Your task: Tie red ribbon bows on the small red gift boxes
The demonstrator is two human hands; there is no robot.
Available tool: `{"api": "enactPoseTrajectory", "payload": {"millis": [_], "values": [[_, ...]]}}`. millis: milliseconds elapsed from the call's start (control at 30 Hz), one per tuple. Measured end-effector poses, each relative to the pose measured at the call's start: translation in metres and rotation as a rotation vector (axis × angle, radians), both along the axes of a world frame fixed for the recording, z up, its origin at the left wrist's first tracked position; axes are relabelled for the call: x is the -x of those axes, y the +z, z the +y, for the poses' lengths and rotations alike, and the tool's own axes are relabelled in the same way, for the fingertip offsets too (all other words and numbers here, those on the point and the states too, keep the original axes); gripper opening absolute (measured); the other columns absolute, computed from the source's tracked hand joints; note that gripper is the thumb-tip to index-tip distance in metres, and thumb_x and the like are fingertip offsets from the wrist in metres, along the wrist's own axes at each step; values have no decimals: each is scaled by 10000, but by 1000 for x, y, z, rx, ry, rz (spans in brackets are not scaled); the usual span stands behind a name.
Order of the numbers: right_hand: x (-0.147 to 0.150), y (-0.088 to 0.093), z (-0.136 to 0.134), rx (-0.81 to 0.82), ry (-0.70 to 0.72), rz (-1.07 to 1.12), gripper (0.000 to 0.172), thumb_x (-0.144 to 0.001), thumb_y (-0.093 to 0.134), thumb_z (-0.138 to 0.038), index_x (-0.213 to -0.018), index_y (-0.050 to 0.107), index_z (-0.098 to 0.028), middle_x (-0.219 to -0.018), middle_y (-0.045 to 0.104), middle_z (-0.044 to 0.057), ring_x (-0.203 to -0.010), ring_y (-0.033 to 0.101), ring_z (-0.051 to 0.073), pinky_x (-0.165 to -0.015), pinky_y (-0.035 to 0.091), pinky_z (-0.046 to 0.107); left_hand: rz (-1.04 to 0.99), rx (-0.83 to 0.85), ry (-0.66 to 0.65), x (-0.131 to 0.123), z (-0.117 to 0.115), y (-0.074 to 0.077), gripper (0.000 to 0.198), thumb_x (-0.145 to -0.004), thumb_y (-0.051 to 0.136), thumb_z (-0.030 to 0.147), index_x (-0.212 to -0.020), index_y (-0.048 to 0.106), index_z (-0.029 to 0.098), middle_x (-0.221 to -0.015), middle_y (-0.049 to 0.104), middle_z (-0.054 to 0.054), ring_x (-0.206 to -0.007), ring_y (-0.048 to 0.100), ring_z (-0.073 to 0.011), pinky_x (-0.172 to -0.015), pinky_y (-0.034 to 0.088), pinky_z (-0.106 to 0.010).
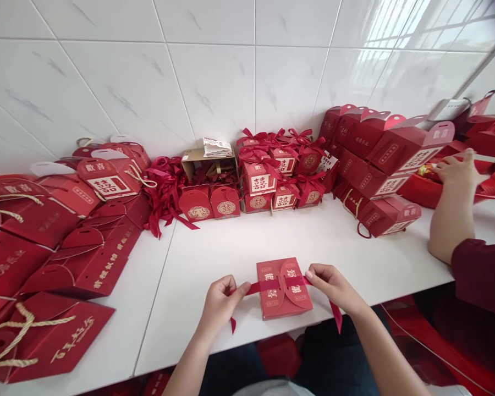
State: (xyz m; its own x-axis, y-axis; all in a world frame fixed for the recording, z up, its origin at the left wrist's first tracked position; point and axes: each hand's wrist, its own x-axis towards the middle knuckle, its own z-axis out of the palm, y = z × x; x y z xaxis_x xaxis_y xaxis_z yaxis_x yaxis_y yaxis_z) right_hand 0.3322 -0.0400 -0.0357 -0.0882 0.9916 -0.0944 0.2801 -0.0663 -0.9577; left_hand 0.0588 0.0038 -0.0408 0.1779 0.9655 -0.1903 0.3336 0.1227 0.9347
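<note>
Well, left hand (pixel 221 302) and right hand (pixel 333 286) pinch ribbon (pixel 254 288)—box (pixel 287 309) near table edge (pixel 244 335) (room behind).

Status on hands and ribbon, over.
Left hand, right hand: each pinching ribbon. Ribbon across box top, no bow. Co-worker's hand by basin, clear of box.

"What does the rope-handled box (pixel 66 333) at the near left say?"
"百年好合, in gold."
"And the box atop the left pile (pixel 107 179)?"
"歡喜, with 囍 below."
"The ribboned box (pixel 261 179) in the middle stack?"
"囍 too."
"And the flat box (pixel 273 300)?"
"喜; smaller print is illegible."
</note>
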Motion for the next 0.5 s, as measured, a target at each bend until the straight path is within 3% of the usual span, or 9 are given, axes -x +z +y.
{"api": "enactPoseTrajectory", "payload": {"millis": [133, 233, 367, 500], "values": [[-4, -7, -5, -29, -40, -63, 489, -867, 476, -614, -608, 406, -205, -591, 346, -40, -554, 319, 119, -532, 270, 269, 104, -95, 5, 4, 3, 1, 417, -750, 669, 453, -606, 362, 212, -556, 321, 68, -534, 350, -103, -514, 303, -226], [-3, -4, -12, -62, -87, -170, 457, -892, 469, -571, -629, 457, -198, -594, 402, -26, -565, 350, 127, -537, 294, 273, 187, -276, 72, 6, 4, 8, 340, -724, 717, 443, -801, 464, 229, -628, 405, 64, -582, 413, -114, -571, 367, -228], [-2, 1, -19, -154, -186, -277, 344, -918, 481, -492, -759, 546, -193, -671, 529, 8, -609, 455, 148, -564, 384, 277, 297, -427, 96, 8, 8, 11, 347, -754, 693, 440, -813, 414, 243, -646, 425, 66, -545, 396, -110, -562, 383, -230], [-6, -3, -30, -286, -367, -277, 267, -904, 526, -450, -1026, 557, -214, -960, 621, 68, -892, 592, 211, -804, 496, 339, 375, -507, 138, 11, 10, 8, 309, -776, 650, 463, -879, 464, 238, -739, 529, 12, -626, 519, -159, -594, 446, -265]]}}
